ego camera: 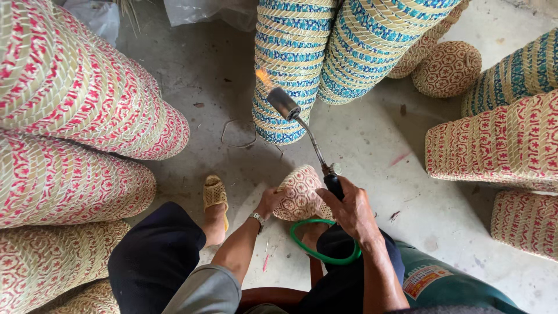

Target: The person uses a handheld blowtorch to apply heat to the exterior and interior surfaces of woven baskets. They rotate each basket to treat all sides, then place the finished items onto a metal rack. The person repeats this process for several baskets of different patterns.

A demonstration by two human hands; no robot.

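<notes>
My right hand [350, 210] grips the black handle of a gas torch [302, 127]. Its metal tube points up and away, and a small orange flame [263, 76] burns at the nozzle. My left hand [271, 200] holds a small woven basket [300, 192] with a red pattern, low between my knees. A green hose [323, 243] loops under my right hand toward a dark green gas cylinder [447, 288].
Stacks of red-patterned woven baskets [70, 110] stand on the left and right [494, 145]. Two stacks of blue-patterned baskets [290, 58] lean at the top centre, close to the flame. My sandalled foot [214, 200] rests on the concrete floor [372, 134]. A wire loop [238, 132] lies there.
</notes>
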